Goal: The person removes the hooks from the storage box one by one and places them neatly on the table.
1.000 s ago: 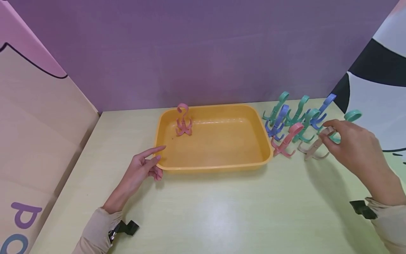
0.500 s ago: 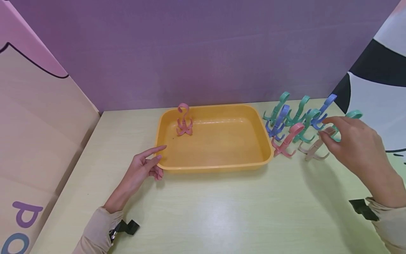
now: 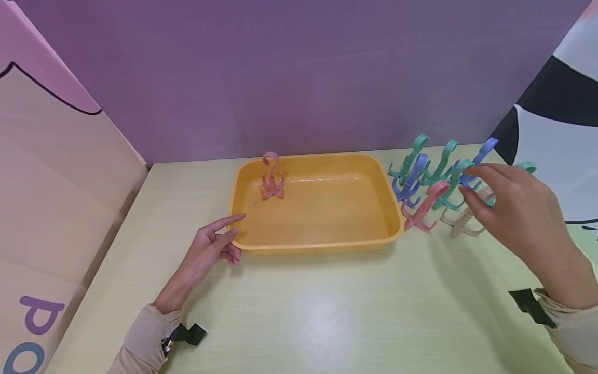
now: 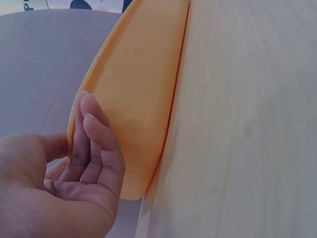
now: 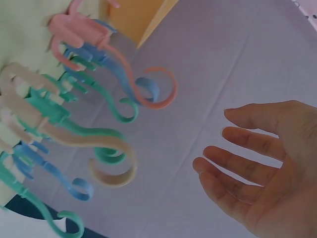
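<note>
My left hand (image 3: 203, 252) grips the near left corner of a yellow plastic tray (image 3: 317, 248). In the left wrist view, its thumb goes behind the rim while several fingers curl against the outer wall. A pink four-pronged hook (image 3: 271, 185) stands in the tray's far left part. Over the hooks on the right hovers my right hand (image 3: 523, 215), thumb and fingers apart. A beige hook (image 3: 461, 222) stands just below it, partly covered in the head view. The right wrist view shows that hand (image 5: 257, 163) holding nothing, clear of the beige hook's curl (image 5: 130, 163).
Several more hooks crowd the table right of the tray: a pink hook (image 3: 424, 206), a blue hook (image 3: 411, 179), a green hook (image 3: 436, 169) and others. A purple wall (image 3: 299, 78) rises behind the pale table (image 3: 317, 311). Printed panels stand at both sides.
My right hand has shifted a little left and up off the beige hook's curl, its thumb and fingers wider apart. The beige hook stays standing. My left hand and the tray have not moved.
</note>
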